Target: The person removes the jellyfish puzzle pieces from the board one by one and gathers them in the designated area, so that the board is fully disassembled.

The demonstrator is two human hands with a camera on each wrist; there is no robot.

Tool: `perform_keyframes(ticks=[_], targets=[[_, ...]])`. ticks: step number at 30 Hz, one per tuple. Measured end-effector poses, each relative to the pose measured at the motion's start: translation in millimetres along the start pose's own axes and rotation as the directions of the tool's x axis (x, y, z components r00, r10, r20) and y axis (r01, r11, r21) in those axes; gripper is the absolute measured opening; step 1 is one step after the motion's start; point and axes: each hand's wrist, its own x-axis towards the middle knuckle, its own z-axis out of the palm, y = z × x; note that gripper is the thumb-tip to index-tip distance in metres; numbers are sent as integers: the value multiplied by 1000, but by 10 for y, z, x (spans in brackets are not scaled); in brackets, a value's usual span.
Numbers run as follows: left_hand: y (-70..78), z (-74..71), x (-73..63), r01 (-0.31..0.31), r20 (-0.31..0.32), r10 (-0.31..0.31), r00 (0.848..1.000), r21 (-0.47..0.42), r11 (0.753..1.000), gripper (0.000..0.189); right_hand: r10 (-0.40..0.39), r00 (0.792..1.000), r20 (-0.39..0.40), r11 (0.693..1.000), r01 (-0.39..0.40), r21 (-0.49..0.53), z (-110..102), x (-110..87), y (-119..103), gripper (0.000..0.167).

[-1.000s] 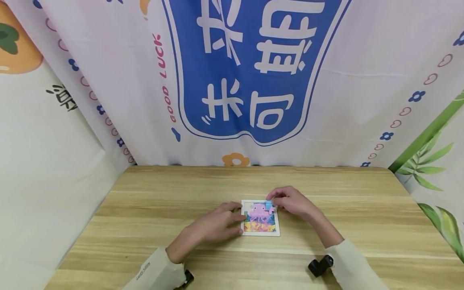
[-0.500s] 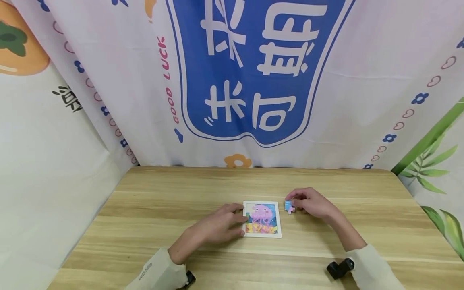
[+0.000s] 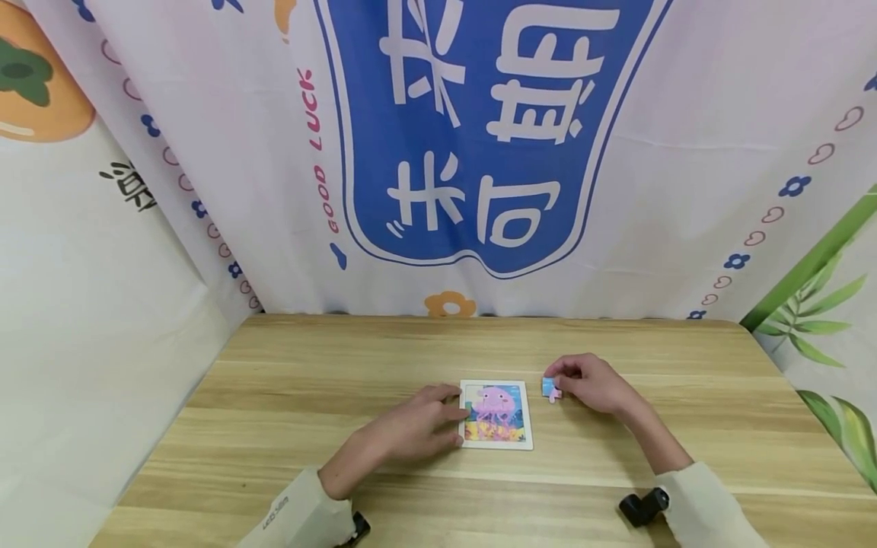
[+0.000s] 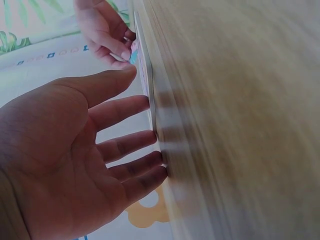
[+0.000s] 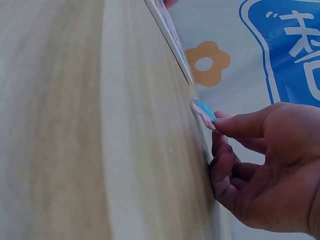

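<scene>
At the right grip (image 3: 591, 383), a blue-and-pink puzzle piece (image 3: 550, 387) is pinched between thumb and fingers, near the right edge of a white-framed jellyfish puzzle (image 3: 496, 411). On the wooden surface (image 3: 308, 361), that puzzle is touched at its left edge by the left grip (image 3: 414, 424), fingers spread.
</scene>
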Motion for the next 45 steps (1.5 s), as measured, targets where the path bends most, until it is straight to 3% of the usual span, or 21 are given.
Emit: perform_keyframes(ticks=[10,45], targets=[[0,0,-5,3,-6,-3,1000,-5,1000,46,-33,999,-41,990,27,-138,32,56,-21,12],[13,-24,-12,-19,-12,19,1000,26,999,46,-35,997,-64,989,26,-142,75,62,-87,11]])
